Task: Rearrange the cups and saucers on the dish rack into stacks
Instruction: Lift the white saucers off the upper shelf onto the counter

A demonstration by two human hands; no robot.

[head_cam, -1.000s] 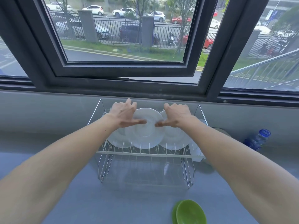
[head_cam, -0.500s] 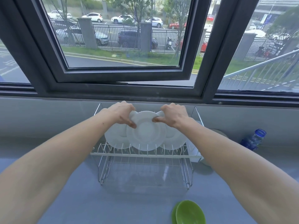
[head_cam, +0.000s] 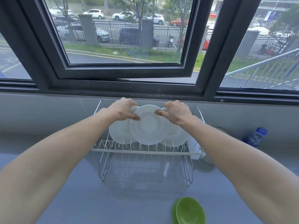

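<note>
Both my hands, left hand [head_cam: 123, 109] and right hand [head_cam: 175, 112], pinch the saucers [head_cam: 148, 126] upright on the dish rack [head_cam: 145, 151]. Step: gathering. Next, I judge: press them together.

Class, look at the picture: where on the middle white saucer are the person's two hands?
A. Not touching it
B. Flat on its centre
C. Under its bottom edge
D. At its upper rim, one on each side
D: the left hand and right hand pinch the upper rim of the middle saucer, one either side, as it stands upright in the dish rack.
</note>
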